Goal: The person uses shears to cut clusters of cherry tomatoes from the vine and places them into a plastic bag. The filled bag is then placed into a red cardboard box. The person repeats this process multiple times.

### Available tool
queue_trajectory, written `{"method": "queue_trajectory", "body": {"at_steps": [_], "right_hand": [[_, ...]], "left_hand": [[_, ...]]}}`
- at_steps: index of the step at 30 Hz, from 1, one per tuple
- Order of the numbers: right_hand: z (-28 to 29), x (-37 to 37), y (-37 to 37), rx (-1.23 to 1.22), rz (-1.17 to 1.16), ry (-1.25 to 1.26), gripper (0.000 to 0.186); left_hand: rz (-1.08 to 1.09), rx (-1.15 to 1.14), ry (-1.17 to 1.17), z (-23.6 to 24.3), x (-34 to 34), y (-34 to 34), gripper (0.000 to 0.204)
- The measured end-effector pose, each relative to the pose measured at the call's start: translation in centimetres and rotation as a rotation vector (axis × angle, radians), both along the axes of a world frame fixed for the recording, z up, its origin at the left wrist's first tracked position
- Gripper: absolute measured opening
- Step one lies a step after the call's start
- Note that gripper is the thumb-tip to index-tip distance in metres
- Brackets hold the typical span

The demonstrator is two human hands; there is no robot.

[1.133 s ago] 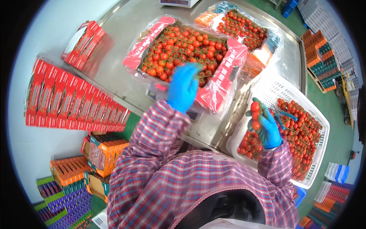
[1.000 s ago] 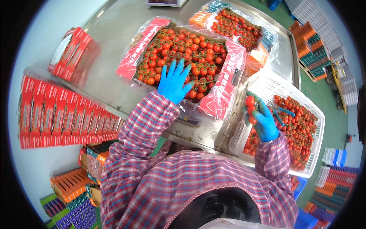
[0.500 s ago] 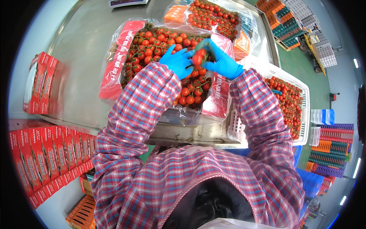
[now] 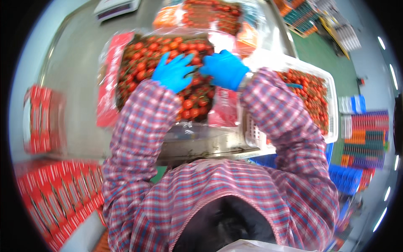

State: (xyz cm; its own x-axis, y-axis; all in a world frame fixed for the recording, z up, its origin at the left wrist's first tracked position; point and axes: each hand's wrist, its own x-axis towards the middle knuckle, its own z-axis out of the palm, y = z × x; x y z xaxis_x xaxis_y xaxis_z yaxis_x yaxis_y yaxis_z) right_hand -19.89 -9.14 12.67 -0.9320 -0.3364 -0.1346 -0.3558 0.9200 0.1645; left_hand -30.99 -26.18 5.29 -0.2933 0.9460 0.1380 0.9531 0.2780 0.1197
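In the lower half, plaid sleeves (image 4: 138, 130) reach upward. At upper centre, the gloved left hand (image 4: 173, 72) lies over the cherry tomatoes (image 4: 142, 63) in the red carton (image 4: 111, 80), fingers spread wide. The gloved right hand (image 4: 225, 70), earlier showing a tomato cluster, is now lowered at the carton's right side; blur hides whether it grips anything. Right: white crate (image 4: 332, 105) of tomatoes. Top: orange-ended carton (image 4: 165, 17).
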Motion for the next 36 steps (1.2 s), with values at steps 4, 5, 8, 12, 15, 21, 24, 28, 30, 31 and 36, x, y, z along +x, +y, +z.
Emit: {"method": "queue_trajectory", "body": {"at_steps": [4, 5, 8, 12, 15, 21, 24, 28, 30, 31, 36], "right_hand": [[-1.3, 0.4, -2.8, 0.06, -0.284, -0.035, 0.01], [-1.1, 0.8, -3.2, 0.066, -0.138, -0.163, 0.011], [0.6, 4.6, -1.9, -0.025, -0.113, 0.244, 0.009], [3.5, 15.1, 10.1, -1.02, -0.984, 0.091, 0.021], [1.1, 19.8, 23.8, -0.341, -1.18, 0.01, 0.027], [-7.5, 22.5, 35.8, 0.182, -1.078, 0.125, 0.035], [-7.7, 23.1, 36.8, 0.15, -0.922, 0.137, 0.032], [-3.5, 24.5, 35.5, 0.041, -0.781, 0.028, 0.041], [-0.9, 25.5, 33.4, -0.062, -0.657, 0.116, 0.034], [0.2, 26.0, 32.1, -0.13, -0.567, 0.151, 0.03], [0.6, 26.6, 27.2, -0.759, -0.029, 0.037, 0.04]], "left_hand": [[-0.017, 0.001, -0.124, 1.2, -0.2, 0.1, 0.036], [0.015, 0.0, -0.156, 1.6, 0.0, 0.2, 0.037], [0.098, 0.056, -0.065, 2.3, 1.6, 0.6, 0.04], [-0.147, -0.041, -0.292, 2.0, 4.6, 1.7, 0.05], [-0.017, -0.244, -0.192, 3.4, 5.8, 2.6, 0.049], [0.07, 0.159, -0.026, 8.2, 10.4, 5.8, 0.038], [-0.02, 0.306, -0.412, 8.3, 14.9, 9.6, 0.037], [-0.215, 0.258, -0.726, 6.4, 20.0, 16.8, 0.039], [-0.224, 0.208, -0.835, 5.4, 21.8, 19.9, 0.044], [-0.223, 0.284, -1.065, 4.7, 23.0, 21.0, 0.048], [-0.138, 0.253, -2.454, 1.3, 26.6, 22.7, 0.056]]}}
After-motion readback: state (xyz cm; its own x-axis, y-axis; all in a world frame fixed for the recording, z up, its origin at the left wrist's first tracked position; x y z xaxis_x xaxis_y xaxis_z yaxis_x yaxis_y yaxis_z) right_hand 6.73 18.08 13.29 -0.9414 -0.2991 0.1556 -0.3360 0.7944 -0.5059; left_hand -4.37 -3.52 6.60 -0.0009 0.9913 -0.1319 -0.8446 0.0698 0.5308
